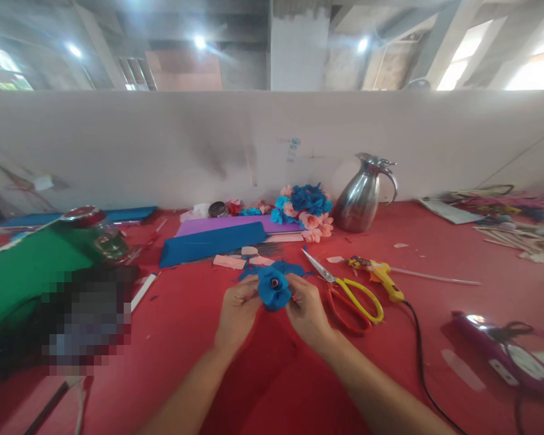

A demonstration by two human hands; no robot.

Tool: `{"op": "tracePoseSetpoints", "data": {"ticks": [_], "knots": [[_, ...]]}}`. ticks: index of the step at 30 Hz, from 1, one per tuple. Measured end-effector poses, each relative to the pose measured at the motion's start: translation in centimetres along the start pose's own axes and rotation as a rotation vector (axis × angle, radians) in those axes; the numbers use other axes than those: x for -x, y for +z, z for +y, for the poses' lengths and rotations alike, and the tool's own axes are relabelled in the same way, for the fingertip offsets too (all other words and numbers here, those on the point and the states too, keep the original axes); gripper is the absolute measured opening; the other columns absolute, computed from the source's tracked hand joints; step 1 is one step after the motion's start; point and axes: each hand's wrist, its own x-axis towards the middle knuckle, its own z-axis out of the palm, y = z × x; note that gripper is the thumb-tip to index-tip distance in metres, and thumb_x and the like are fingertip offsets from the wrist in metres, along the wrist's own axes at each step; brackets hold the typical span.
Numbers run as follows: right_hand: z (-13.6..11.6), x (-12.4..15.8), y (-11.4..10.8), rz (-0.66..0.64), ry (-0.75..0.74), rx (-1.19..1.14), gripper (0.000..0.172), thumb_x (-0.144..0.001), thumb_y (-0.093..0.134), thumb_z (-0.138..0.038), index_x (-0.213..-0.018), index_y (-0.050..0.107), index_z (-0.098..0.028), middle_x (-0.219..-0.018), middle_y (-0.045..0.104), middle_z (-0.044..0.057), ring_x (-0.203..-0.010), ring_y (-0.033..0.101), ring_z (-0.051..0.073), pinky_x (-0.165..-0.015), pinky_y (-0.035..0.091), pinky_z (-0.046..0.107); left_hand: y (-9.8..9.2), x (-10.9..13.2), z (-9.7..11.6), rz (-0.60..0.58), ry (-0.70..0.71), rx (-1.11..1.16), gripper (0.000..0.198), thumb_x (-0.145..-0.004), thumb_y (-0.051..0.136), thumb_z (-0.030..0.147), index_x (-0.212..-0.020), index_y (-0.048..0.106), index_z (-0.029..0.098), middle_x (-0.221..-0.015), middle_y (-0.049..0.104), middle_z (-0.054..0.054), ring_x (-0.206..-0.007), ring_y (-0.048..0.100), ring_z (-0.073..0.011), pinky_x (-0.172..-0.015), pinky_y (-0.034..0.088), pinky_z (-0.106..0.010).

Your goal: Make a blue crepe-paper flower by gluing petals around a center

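A blue paper flower (274,289) with a small dark round centre is held between my two hands over the red table. My left hand (241,305) pinches its left edge, and my right hand (307,302) closes on its right edge. The fingertips are partly hidden behind the petals. Blue paper scraps (290,267) lie just beyond the flower. Scissors (344,290) with one yellow and one red handle rest to the right of my right hand. Pale pink paper pieces (229,261) and a dark blue paper strip (213,243) lie farther back.
On the red table (172,362), a yellow glue gun (385,281) trails a black cord at right. A steel jug (360,196) and a paper flower bunch (306,208) stand at the back. Left are green paper (31,278) and a jar (109,238); a purple device (503,356) lies right.
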Motion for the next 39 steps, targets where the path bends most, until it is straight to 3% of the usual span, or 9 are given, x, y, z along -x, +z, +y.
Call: {"op": "tracePoseSetpoints", "data": {"ticks": [4,9,13,18,24,30,34,39], "knots": [[-0.2,0.0,0.2,0.001,0.039,0.006,0.029,-0.067,0.042,-0.002,-0.071,0.064,-0.02,-0.078,0.066,0.004,-0.074,0.061,0.018,-0.07,0.047,0.026,0.0,0.0,-0.1,0.017,-0.025,-0.02,0.017,-0.075,0.066,0.032,-0.064,0.073,0.02,-0.073,0.069,-0.002,-0.07,0.059,-0.0181,-0.074,0.049,-0.031],[0.1,-0.4,0.3,0.016,0.226,-0.036,0.02,-0.073,0.051,-0.012,-0.077,0.068,-0.021,-0.083,0.067,0.005,-0.072,0.06,0.018,-0.066,0.046,0.029,-0.2,-0.3,-0.9,0.106,-0.08,-0.083,0.02,-0.079,0.063,0.033,-0.091,0.074,0.022,-0.091,0.073,-0.003,-0.088,0.063,-0.0211,-0.086,0.045,-0.032],[-0.1,-1.1,-0.5,0.09,0.496,-0.348,0.01,-0.072,0.06,-0.027,-0.077,0.065,-0.02,-0.07,0.062,0.0,-0.061,0.054,0.014,-0.059,0.041,0.026,-0.5,-0.6,-1.3,0.091,-0.095,-0.074,0.024,-0.081,0.06,0.034,-0.097,0.072,0.021,-0.094,0.072,-0.004,-0.092,0.062,-0.0217,-0.088,0.044,-0.032],[-0.7,-1.6,-1.3,0.047,0.707,-0.75,0.025,-0.069,0.067,-0.043,-0.069,0.06,-0.019,-0.065,0.057,-0.002,-0.058,0.05,0.011,-0.055,0.034,0.024,-0.6,-0.6,-1.4,-0.018,-0.051,-0.094,0.02,-0.081,0.062,0.032,-0.092,0.073,0.02,-0.092,0.07,-0.004,-0.085,0.06,-0.0203,-0.082,0.046,-0.03],[-0.9,-1.6,-1.3,0.021,0.731,-0.818,0.032,-0.072,0.064,-0.049,-0.069,0.059,-0.018,-0.059,0.053,-0.002,-0.057,0.047,0.012,-0.054,0.032,0.025,-0.8,-0.6,-1.8,-0.078,-0.047,-0.09,0.02,-0.081,0.061,0.032,-0.095,0.072,0.021,-0.093,0.069,-0.005,-0.086,0.059,-0.0205,-0.085,0.046,-0.032],[-0.6,-1.7,-1.3,0.052,0.727,-0.916,0.022,-0.063,0.072,-0.034,-0.063,0.058,-0.018,-0.055,0.053,-0.004,-0.052,0.044,0.009,-0.052,0.03,0.023,-0.8,-0.8,-2.2,-0.064,-0.046,-0.05,0.019,-0.08,0.063,0.029,-0.094,0.073,0.022,-0.094,0.069,-0.004,-0.089,0.06,-0.0206,-0.086,0.046,-0.032],[-0.6,-1.7,-1.3,0.088,0.715,-0.926,0.021,-0.062,0.073,-0.033,-0.062,0.06,-0.017,-0.056,0.055,-0.003,-0.051,0.044,0.008,-0.052,0.029,0.023,-0.8,-0.8,-2.2,-0.062,-0.061,-0.008,0.019,-0.079,0.063,0.028,-0.094,0.072,0.021,-0.093,0.07,-0.004,-0.088,0.061,-0.0205,-0.086,0.046,-0.032],[-1.1,-1.7,-1.3,0.007,0.67,-0.909,0.027,-0.069,0.07,-0.041,-0.063,0.06,-0.017,-0.057,0.055,-0.002,-0.052,0.045,0.01,-0.052,0.031,0.024,-0.8,-0.8,-2.1,-0.067,-0.091,0.002,0.017,-0.077,0.064,0.028,-0.089,0.073,0.02,-0.088,0.071,-0.004,-0.082,0.062,-0.0203,-0.082,0.048,-0.032]]}}
